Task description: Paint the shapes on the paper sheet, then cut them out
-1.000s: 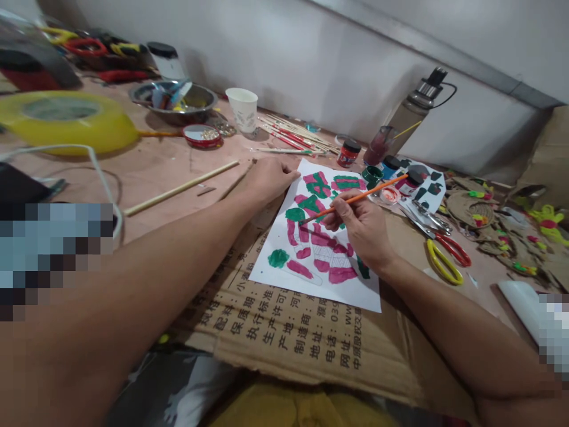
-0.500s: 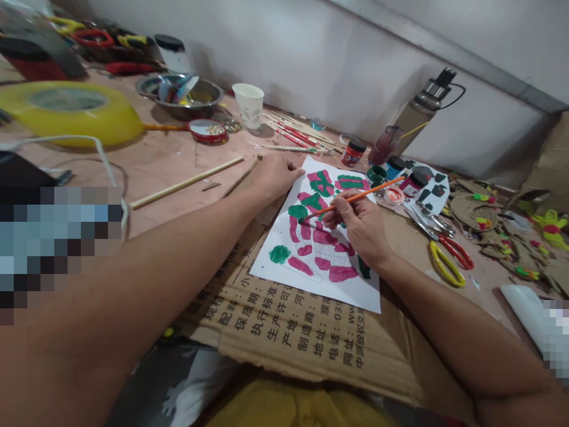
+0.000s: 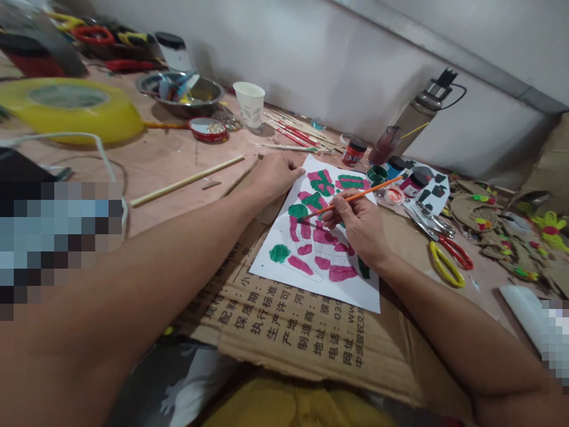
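Observation:
An orange paintbrush (image 3: 362, 193) is pinched in my right hand (image 3: 360, 225), its tip against the painted sheet of paper (image 3: 275, 234) near the upper green patch. Magenta and green shapes cover much of the sheet, with some pencil-drawn parts left white. My left hand (image 3: 278, 174) is closed at the sheet's upper left edge, fingertips gripping the paper there. Under the sheet lies a piece of printed cardboard (image 3: 284, 338). Just beyond my right hand stand an open green paint jar (image 3: 377, 174) and a small pot of pinkish-red paint (image 3: 393, 195).
Scissors (image 3: 447, 261) and a grey bottle (image 3: 415, 118) are on the right. Behind the sheet are a paper cup (image 3: 249, 105), thin sticks (image 3: 306, 133) and a red paint jar (image 3: 354, 153). Clear tape (image 3: 106, 118) and a metal bowl (image 3: 191, 107) sit on the left.
Almost nothing differs. The paintbrush and right hand have shifted very slightly; the left hand stays at the paper's edge.

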`<state>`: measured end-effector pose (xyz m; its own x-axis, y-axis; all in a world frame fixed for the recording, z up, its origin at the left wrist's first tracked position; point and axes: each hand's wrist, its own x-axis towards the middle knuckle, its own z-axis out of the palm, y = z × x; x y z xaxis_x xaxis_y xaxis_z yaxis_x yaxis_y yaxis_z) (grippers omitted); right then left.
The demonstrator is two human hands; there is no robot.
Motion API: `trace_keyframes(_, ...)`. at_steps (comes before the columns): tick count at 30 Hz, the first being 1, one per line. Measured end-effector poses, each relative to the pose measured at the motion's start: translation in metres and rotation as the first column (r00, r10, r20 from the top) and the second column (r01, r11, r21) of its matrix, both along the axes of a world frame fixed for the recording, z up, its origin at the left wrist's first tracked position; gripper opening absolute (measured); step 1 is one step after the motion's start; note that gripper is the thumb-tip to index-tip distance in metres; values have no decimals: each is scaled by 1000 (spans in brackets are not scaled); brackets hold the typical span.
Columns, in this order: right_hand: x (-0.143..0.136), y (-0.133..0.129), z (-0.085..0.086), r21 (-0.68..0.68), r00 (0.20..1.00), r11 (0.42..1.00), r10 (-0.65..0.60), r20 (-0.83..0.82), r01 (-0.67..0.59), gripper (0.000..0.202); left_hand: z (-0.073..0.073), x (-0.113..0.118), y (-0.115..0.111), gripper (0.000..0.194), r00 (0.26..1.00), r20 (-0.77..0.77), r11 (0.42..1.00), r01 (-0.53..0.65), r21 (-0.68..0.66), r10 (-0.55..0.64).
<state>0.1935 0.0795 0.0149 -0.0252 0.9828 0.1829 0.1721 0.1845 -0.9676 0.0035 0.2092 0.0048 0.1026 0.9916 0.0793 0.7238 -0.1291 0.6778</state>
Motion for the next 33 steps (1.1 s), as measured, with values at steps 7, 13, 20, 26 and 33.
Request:
trace_keyframes(7, 0, -1, 0, 32, 1000, 999, -21, 4, 20, 46, 1, 1, -1, 18, 1000, -1, 1000, 9, 12, -9)
trace_keyframes(13, -3, 0, 0, 23, 1000, 1000, -11, -14, 12, 45, -1, 0, 1, 19, 1000, -10, 1000, 16, 9, -15)
trace_keyframes(20, -1, -1, 3, 28, 999, 999, -33, 8, 33, 46, -6, -2, 4, 20, 999, 3, 999, 42, 34, -42)
trace_keyframes(26, -3, 0, 1, 39, 999, 999, -33, -10, 33, 48, -5, -1, 3, 20, 1000, 3, 999, 29, 39, -29)
trace_keyframes(33, -1, -1, 2, 33, 999, 999, -35, 36, 34, 46, -7, -2, 4, 19, 998, 49, 998, 37, 51, -39)
